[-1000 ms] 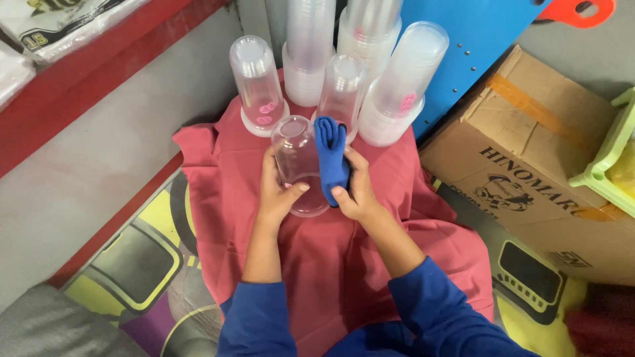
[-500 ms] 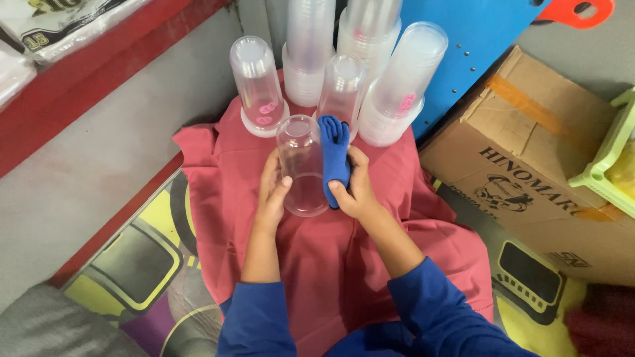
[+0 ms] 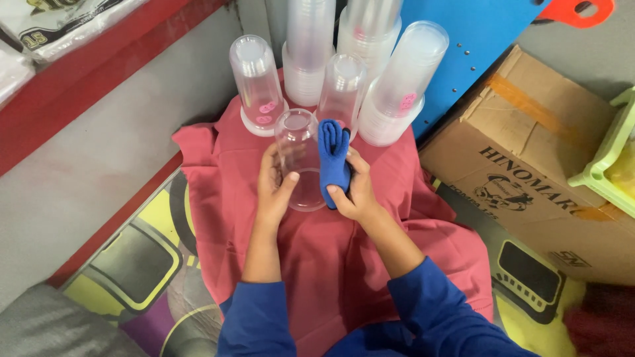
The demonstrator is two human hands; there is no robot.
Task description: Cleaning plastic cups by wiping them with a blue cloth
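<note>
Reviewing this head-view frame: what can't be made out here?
- Tops of the tall cup stacks: cut off by the upper edge.
- Right hand palm: hidden behind the blue cloth.
- The jar wall under that cloth: covered.
- Left hand fingers: behind the jar.
- Pink stickers: too small to tell.
- Green crate: cut off at right.
</note>
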